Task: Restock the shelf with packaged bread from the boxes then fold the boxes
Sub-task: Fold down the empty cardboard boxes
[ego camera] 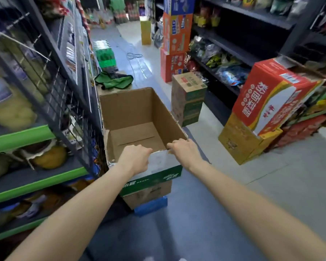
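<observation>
On red carton: "粉面菜蛋"

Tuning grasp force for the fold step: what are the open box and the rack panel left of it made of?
Open box: looks like corrugated cardboard, matte brown inside, printed white and green outside; creased bottom flaps show. Both the left hand and right hand grip its near rim. Rack panel: probably dark-coated metal wire, a thin-rod grid.

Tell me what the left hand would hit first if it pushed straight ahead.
Likely nothing at once: the left hand grips the near rim of the empty cardboard box, so ahead lies the open cavity, then its far wall.
</observation>
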A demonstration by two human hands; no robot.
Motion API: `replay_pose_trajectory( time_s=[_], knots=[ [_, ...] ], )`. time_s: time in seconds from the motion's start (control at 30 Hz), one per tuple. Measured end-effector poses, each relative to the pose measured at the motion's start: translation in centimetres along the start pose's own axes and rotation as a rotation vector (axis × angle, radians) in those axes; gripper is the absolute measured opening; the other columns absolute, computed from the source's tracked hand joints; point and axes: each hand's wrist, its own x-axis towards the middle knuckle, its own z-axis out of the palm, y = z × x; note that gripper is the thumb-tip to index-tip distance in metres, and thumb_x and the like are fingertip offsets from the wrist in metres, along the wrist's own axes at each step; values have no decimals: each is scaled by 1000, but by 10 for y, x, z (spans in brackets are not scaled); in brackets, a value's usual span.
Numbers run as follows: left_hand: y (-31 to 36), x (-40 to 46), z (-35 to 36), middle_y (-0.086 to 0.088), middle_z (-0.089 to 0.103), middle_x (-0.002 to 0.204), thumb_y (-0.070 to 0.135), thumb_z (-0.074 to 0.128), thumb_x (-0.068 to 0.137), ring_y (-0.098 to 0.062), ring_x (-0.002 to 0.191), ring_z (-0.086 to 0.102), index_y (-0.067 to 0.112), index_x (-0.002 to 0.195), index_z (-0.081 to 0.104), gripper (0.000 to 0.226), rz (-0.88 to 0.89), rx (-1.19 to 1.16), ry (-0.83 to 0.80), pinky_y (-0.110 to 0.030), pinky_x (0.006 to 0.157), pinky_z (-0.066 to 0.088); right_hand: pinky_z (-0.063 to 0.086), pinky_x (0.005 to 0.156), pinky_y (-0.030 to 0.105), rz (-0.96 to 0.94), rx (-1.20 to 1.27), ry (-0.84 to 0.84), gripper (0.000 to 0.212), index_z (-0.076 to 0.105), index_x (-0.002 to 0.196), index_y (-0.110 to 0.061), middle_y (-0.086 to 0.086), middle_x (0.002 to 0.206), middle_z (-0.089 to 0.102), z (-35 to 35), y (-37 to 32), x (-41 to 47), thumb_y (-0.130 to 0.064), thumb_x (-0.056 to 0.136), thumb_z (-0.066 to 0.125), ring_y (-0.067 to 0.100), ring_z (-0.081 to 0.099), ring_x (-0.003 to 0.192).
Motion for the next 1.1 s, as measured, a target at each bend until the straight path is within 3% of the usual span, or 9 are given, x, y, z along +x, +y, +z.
replay_pose_trajectory(
  time_s=[0.17, 0.4, 0.77, 1.1],
  knots=[
    [-30, 18, 32, -8, 68, 105, 15, 47, 86, -31, 95, 64, 19, 113, 57, 29, -33, -40, -60, -33, 66, 45, 39, 89, 36, -26, -10, -49, 28, 59, 116, -17, 6, 109, 64, 33, -15, 37, -5, 93, 48, 27, 57, 107],
    [-46, 33, 64, -9, 67, 107, 12, 48, 86, -33, 97, 64, 19, 114, 59, 31, 4, -62, -116, -32, 66, 41, 37, 82, 34, 17, 5, -152, 21, 61, 109, -20, 3, 101, 65, 68, -26, 53, -10, 94, 50, 25, 57, 101],
    [-43, 46, 75, -10, 66, 101, 10, 48, 85, -35, 92, 62, 17, 104, 58, 23, 32, -169, -105, -33, 61, 37, 35, 87, 32, 15, -65, -118, 19, 61, 107, -21, 1, 98, 62, 63, -15, 58, -11, 94, 49, 23, 54, 99],
    [-47, 46, 85, -6, 67, 102, 15, 47, 92, -31, 90, 64, 22, 121, 54, 31, 52, -133, -131, -32, 60, 41, 37, 84, 31, 6, -47, -133, 28, 60, 116, -20, 2, 103, 64, 70, -20, 52, -8, 92, 53, 22, 54, 99]
  ],
)
